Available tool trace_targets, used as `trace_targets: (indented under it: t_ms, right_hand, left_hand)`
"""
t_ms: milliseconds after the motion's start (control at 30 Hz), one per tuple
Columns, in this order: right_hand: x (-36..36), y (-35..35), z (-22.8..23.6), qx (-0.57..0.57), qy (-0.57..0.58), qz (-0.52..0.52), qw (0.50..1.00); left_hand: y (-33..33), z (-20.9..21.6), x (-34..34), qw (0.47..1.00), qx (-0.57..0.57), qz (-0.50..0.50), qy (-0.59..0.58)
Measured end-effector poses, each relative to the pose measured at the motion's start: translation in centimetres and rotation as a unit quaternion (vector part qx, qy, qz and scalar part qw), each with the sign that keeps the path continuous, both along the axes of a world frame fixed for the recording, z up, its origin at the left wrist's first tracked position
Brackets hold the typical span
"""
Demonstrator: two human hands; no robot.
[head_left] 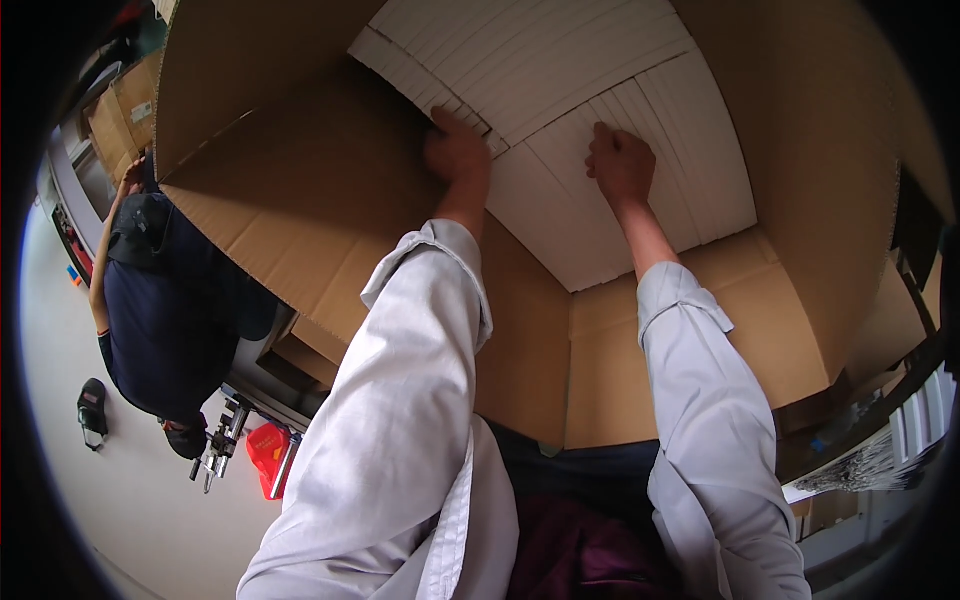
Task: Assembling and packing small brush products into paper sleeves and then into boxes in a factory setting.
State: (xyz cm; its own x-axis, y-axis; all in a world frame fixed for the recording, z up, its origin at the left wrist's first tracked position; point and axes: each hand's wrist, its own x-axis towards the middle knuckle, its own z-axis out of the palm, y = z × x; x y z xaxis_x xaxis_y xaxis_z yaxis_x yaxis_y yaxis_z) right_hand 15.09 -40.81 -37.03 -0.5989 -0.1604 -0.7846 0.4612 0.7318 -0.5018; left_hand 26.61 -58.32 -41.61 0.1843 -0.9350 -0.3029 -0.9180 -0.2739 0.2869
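In front of me a large brown cardboard box (300,200) stands with its flaps up, holding rows of flat white cartons (560,210) packed tightly together. My left hand (458,152) is inside it, over the left edge of the cartons beside a dark gap. Its fingers are curled and slightly blurred, and whatever they hold, if anything, is hidden. Against the top of the cartons to the right rests my right hand (622,168), closed in a loose fist with nothing seen in it. Both forearms wear rolled light grey sleeves.
At the left a person in dark clothes and a cap (175,290) bends over near another brown box (122,120). A red object (268,458) and a metal tool (222,445) are on the pale floor. White strips (860,468) lie at the lower right.
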Motion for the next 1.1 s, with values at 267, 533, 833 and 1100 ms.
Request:
trace_targets:
  t_ms: [267, 533, 833, 1100]
  right_hand:
    - [0.6, -0.5, -0.7, 0.032, 0.036, 0.019, 0.999]
    - [0.8, -0.4, -1.0, 0.045, 0.052, 0.025, 0.997]
    - [1.2, -0.2, -1.7, 0.043, 0.094, 0.039, 0.994]
    - [1.5, 0.1, -2.2, 0.035, 0.134, 0.058, 0.989]
  left_hand:
    - [0.0, 1.2, -1.1, 0.999, -0.044, 0.005, -0.024]
    - [0.5, 0.4, -1.5, 0.999, -0.031, 0.016, -0.025]
    - [0.6, -1.5, -1.1, 0.996, -0.084, -0.004, 0.01]
    - [0.7, -1.5, -1.7, 0.993, -0.119, -0.005, 0.025]
